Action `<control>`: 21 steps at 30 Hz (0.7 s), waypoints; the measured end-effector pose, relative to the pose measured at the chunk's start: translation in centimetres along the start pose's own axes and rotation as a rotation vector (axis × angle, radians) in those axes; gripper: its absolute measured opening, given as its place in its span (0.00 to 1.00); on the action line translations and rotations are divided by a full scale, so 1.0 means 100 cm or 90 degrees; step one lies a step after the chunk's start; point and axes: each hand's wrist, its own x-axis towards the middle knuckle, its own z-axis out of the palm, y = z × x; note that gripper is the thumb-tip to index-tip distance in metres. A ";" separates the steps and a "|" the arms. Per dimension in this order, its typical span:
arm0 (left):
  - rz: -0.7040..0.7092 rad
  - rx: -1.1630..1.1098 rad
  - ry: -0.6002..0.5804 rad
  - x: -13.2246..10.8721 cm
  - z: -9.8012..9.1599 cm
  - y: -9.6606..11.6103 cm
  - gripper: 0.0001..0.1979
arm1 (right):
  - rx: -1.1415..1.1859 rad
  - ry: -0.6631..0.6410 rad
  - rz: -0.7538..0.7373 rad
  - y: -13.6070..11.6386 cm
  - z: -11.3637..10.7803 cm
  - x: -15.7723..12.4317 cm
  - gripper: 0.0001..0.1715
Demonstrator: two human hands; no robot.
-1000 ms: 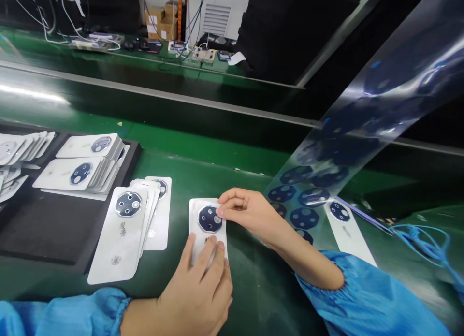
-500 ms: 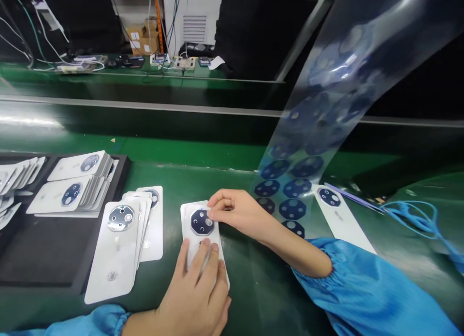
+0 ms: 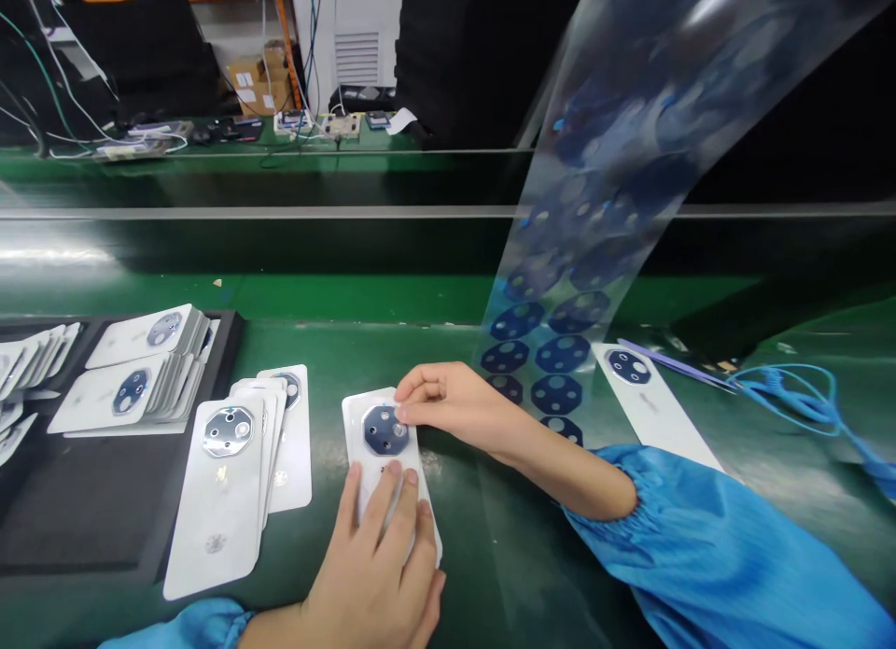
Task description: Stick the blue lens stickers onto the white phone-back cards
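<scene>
Two fanned stacks [image 3: 116, 397] sit in the black tray [image 3: 91, 528] at far left, with one more fan of cards [image 3: 224, 500] just right of it. Since the last frame only my view has swung; both hands stay on one card [image 3: 357, 444], near centre. My left hand [image 3: 371, 574] lies spread across it, pinning it, not clenched. My right hand [image 3: 448, 402] touches the octagonal lens [image 3: 385, 430], though I cannot tell if it pinches. Seven lenses [image 3: 556, 355] show clearly on the film strip [image 3: 518, 257] to the right, with one card [image 3: 648, 397] beyond.
</scene>
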 end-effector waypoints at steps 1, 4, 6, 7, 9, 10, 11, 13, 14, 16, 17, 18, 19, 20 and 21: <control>-0.001 0.001 -0.003 0.000 0.000 0.000 0.21 | -0.001 0.000 0.003 -0.001 0.000 -0.001 0.11; -0.007 0.005 -0.014 0.000 0.000 0.001 0.21 | -0.012 0.007 0.010 -0.004 0.001 -0.003 0.10; -0.008 0.010 -0.019 -0.001 0.000 0.001 0.21 | -0.016 0.012 0.014 -0.006 0.002 -0.004 0.10; -0.006 0.015 -0.023 -0.001 0.000 0.001 0.21 | -0.017 0.012 0.017 -0.007 0.003 -0.005 0.10; -0.002 0.025 -0.029 -0.001 -0.001 0.001 0.21 | -0.020 0.011 0.021 -0.007 0.004 -0.005 0.10; 0.001 0.030 -0.034 -0.001 -0.001 0.001 0.21 | -0.024 0.011 0.022 -0.007 0.004 -0.005 0.11; 0.004 0.033 -0.040 0.000 -0.002 0.000 0.21 | -0.030 0.011 0.024 -0.007 0.004 -0.005 0.11; 0.010 0.036 -0.048 0.000 -0.004 0.000 0.22 | -0.042 0.015 0.023 -0.007 0.005 -0.005 0.12; 0.011 0.037 -0.049 0.000 -0.005 -0.001 0.22 | -0.048 0.018 0.025 -0.007 0.005 -0.005 0.12; 0.013 0.035 -0.049 0.000 -0.007 -0.001 0.21 | -0.061 0.024 0.029 -0.007 0.005 -0.006 0.12; 0.013 0.034 -0.048 0.000 -0.007 -0.001 0.21 | -0.067 0.025 0.032 -0.008 0.006 -0.006 0.12; 0.014 0.034 -0.048 0.000 -0.008 -0.001 0.21 | -0.072 0.027 0.034 -0.008 0.006 -0.006 0.12; 0.015 0.034 -0.048 0.000 -0.008 0.000 0.21 | -0.075 0.027 0.035 -0.009 0.007 -0.007 0.12; 0.016 0.035 -0.048 0.000 -0.008 0.000 0.21 | -0.076 0.027 0.036 -0.010 0.007 -0.007 0.12; 0.017 0.036 -0.048 0.000 -0.008 0.000 0.21 | -0.077 0.026 0.035 -0.010 0.007 -0.007 0.11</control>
